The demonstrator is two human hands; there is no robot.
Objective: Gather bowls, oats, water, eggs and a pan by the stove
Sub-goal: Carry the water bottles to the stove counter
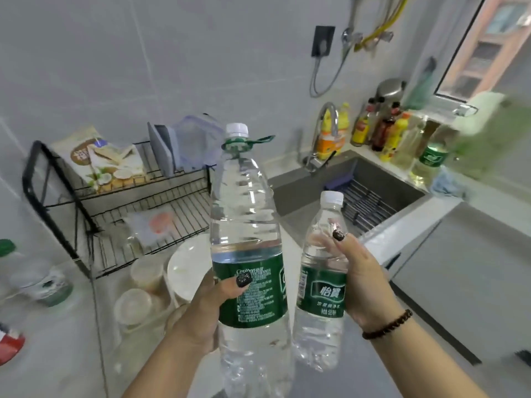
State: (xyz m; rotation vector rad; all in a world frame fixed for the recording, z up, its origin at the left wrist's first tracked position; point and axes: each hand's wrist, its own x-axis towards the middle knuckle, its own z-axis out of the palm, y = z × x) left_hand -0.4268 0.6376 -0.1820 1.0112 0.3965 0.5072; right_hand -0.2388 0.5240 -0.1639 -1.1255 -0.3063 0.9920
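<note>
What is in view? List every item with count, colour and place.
big bottle: 1, clear, green label, left grip
small bottle: 1, clear, green label, right grip
rack: 1, black, counter left
box: 1, cream, on rack
plate: 1, white, below rack
cups: 2, cream, beside plate
sink: 1, grey, centre right
tap: 1, chrome, behind sink
condiment bottles: several, mixed colours, right of tap
left hand: grips big bottle
right hand: grips small bottle

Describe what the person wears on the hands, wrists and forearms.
Both forearms are bare, with no sleeves in view. The right wrist carries a dark brown beaded bracelet. The visible thumbnails on the left hand and right hand are painted black with a glittery finish. No rings show.
</note>
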